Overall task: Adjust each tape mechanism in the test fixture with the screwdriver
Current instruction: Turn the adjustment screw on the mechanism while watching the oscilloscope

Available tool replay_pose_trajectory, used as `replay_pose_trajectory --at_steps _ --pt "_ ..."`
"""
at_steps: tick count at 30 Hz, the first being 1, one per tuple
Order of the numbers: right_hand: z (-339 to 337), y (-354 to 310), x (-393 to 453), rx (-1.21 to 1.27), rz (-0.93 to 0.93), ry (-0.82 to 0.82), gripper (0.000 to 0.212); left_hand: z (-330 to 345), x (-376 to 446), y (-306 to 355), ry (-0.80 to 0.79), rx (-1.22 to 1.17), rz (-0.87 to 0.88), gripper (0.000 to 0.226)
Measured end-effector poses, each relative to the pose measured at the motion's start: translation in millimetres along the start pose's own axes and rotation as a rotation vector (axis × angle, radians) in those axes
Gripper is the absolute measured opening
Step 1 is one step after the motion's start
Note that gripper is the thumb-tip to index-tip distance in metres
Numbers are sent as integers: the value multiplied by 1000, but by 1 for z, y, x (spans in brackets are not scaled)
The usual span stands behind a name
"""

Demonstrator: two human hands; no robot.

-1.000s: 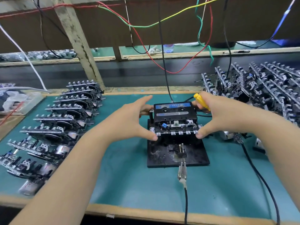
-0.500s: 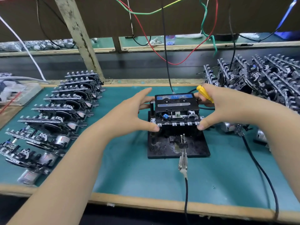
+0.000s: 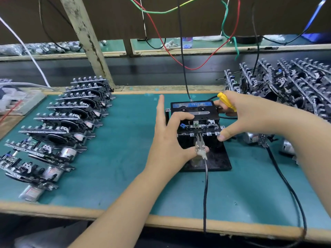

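Observation:
A tape mechanism [image 3: 206,128] with a black, blue-labelled cassette [image 3: 193,106] on top sits in the black test fixture [image 3: 220,161] at mid-table. My left hand [image 3: 168,138] lies over its left side: fingers curled on the cassette, forefinger straight up, thumb holding a clear probe clip [image 3: 200,148] against the mechanism's front. My right hand [image 3: 245,115] grips the yellow screwdriver [image 3: 226,102] in its curled fingers behind the fixture's right corner. Its thumb touches the mechanism's front right edge. The screwdriver's tip is hidden.
A row of tape mechanisms [image 3: 71,122] lies on the green mat at left, and a dense pile of them [image 3: 290,86] at right. The clip's black cable [image 3: 205,194] runs to the front edge; another cable [image 3: 286,185] curves at right. A wooden post [image 3: 89,43] and hanging wires stand behind.
My left hand has shifted from the mechanism's left edge onto its top. The probe clip, which lay on the fixture base, is now held against the mechanism's front. My right hand has barely moved.

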State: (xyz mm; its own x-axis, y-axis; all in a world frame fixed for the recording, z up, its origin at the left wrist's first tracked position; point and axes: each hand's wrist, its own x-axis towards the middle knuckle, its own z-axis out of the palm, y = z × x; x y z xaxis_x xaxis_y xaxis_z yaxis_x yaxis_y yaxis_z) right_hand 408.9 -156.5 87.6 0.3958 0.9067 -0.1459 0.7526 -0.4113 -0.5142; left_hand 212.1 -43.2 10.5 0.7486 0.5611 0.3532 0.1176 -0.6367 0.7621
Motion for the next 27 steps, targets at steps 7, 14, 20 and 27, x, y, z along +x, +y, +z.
replay_pose_trajectory --at_steps 7,14,20,27 --pt "1 2 -2 -11 -5 1 71 6 -1 -8 55 -93 -7 72" --pt "8 2 -11 105 -32 45 60 6 -1 -7 86 -124 -6 73" --pt "42 -1 -38 229 -245 308 59 7 -1 -8 90 -134 24 80" --pt "86 -9 -46 453 -247 476 60 8 -2 -11 99 -131 27 77"
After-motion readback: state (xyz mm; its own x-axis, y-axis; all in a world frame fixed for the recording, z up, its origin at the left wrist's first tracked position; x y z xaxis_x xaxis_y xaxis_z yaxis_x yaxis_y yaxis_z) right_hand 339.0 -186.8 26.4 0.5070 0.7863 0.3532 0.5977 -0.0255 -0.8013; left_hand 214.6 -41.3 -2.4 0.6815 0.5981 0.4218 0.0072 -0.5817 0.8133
